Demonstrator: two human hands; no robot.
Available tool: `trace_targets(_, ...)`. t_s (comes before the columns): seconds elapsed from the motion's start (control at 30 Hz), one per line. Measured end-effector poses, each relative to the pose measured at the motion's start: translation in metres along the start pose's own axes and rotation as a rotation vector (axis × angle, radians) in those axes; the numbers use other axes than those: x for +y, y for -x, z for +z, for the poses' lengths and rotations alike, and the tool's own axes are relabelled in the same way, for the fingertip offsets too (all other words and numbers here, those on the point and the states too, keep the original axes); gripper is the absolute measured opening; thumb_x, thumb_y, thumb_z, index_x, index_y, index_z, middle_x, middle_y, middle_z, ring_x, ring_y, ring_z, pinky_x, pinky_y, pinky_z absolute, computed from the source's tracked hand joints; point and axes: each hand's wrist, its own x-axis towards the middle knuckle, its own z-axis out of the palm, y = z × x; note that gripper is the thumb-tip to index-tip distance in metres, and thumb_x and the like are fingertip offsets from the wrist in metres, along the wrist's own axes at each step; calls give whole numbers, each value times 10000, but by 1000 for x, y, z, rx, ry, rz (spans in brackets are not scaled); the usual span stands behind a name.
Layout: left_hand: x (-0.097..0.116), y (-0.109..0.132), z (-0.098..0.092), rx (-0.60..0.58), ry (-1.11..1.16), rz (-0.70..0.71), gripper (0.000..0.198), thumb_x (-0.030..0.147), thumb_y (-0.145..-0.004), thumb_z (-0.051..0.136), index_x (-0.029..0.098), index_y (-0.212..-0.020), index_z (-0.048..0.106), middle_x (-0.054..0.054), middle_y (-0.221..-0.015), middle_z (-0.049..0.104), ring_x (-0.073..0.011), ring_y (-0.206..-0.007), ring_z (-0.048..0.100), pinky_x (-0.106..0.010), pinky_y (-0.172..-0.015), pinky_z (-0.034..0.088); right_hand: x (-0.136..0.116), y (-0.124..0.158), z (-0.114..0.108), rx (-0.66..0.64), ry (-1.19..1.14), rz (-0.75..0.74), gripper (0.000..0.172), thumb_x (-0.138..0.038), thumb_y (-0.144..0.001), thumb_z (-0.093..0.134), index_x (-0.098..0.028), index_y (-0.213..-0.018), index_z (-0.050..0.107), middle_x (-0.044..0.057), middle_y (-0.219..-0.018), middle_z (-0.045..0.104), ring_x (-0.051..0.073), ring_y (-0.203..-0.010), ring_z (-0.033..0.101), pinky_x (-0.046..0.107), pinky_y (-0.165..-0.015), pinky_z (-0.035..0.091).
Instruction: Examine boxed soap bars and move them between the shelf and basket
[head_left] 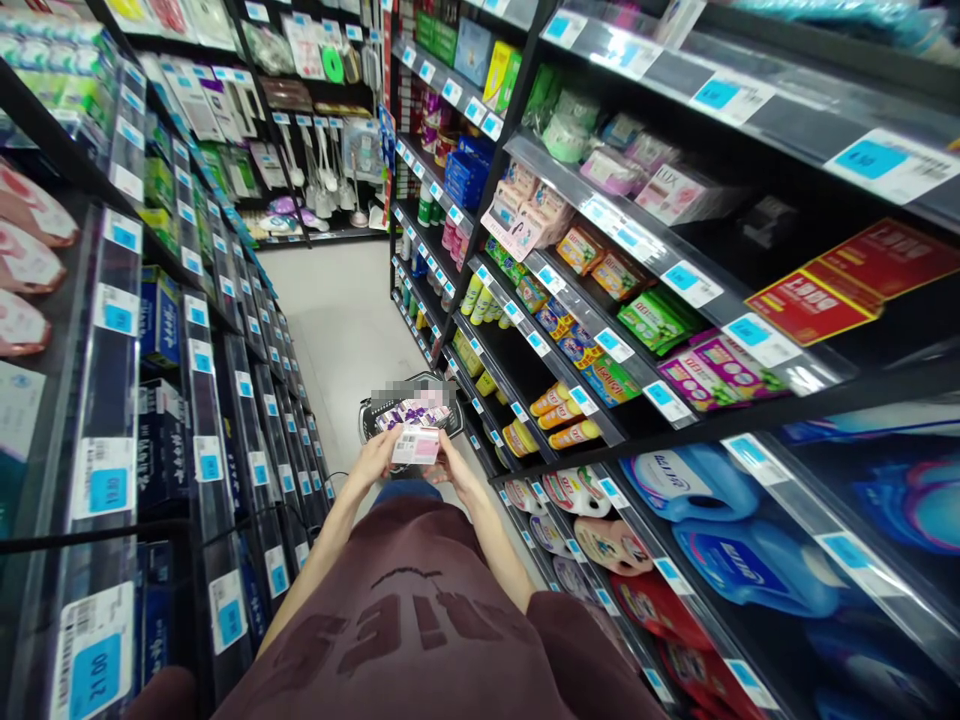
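Note:
Both of my hands hold a small pink-and-white box point(417, 447) in front of my waist, with a printed panel facing up. My left hand point(379, 455) grips its left end, and my right hand point(454, 466) is closed around its right end. Just beyond the box is a dark shopping basket point(456, 402) containing several purple, pink and white packages point(414, 411). The box and my hands overlap the basket's near side in this view. Part of the basket's far side is pixelated.
I am in a narrow shop aisle. Black shelves with price tags point(105, 485) rise close on my left. Right-hand shelves hold soap packs point(660, 318), yellow bottles point(574, 433) and large blue bottles point(750, 565). Pale floor point(330, 300) leads to a rack of hanging brushes point(324, 170).

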Motion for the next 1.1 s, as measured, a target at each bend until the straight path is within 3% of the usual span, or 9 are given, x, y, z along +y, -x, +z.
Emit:
trace_targets(0.27,1,1,-1,23,-40,46,563,694,-850,488,159,-761,642,29,-455,514,-120,-365,446,-234,-393,318,5,-2,-1,-34,-25,15,700,-773,-834,438,-132,-909,706,66,-752,683,137,-585,660,186,-450,439)
trace_targets(0.43,-8,-7,-2,20,15,98,464,587,-826,570,168,-1017,622,40,-549,553,-134,-439,510,-230,-436,375,4,6,-2,-52,-148,-75,436,-540,-807,659,-183,-1057,651,38,-862,697,129,-617,675,181,-479,476)
trace_targets(0.57,-8,-8,-1,-23,80,145,581,477,-787,594,191,-1287,521,-61,-972,672,-153,-622,619,-233,-478,437,0,13,-3,-56,-213,-157,488,-328,-731,762,-260,-1183,591,25,-1060,686,117,-658,677,190,-511,516)
trace_targets(0.67,-7,-6,1,-43,108,181,557,415,-778,583,213,-1296,540,-101,-1251,622,-207,-865,658,-281,-619,517,-1,17,-3,-46,-230,-204,614,-255,-678,804,-291,-1244,568,30,-1124,662,142,-797,685,207,-578,565)
trace_targets(0.77,-9,-5,4,-23,105,217,498,378,-768,598,201,-1233,602,-88,-1275,631,-249,-1017,631,-338,-806,521,-1,19,-2,-39,-237,-234,651,-256,-668,816,-295,-1267,565,43,-1150,645,174,-939,661,220,-611,590)
trace_targets(0.87,-10,-7,7,8,102,246,496,329,-752,594,198,-1230,610,-76,-1284,636,-267,-1093,608,-373,-932,480,-1,18,-1,-4,-239,-269,573,-307,-704,801,-284,-1234,586,56,-1162,643,186,-975,648,217,-597,588)
trace_targets(1.0,-9,-6,9,-14,116,287,511,308,-720,590,192,-1216,626,-83,-1316,625,-284,-1120,602,-386,-954,477,0,15,-5,74,-201,-298,500,-323,-688,823,-270,-1141,619,46,-1081,667,179,-896,668,215,-572,576)
trace_targets(1.1,-11,-7,6,-86,123,322,563,351,-745,599,189,-1284,579,-104,-1368,591,-293,-1104,619,-401,-938,495,0,11,-12,6,-142,-253,538,-322,-636,862,-250,-1123,646,30,-990,692,164,-802,682,228,-579,582)
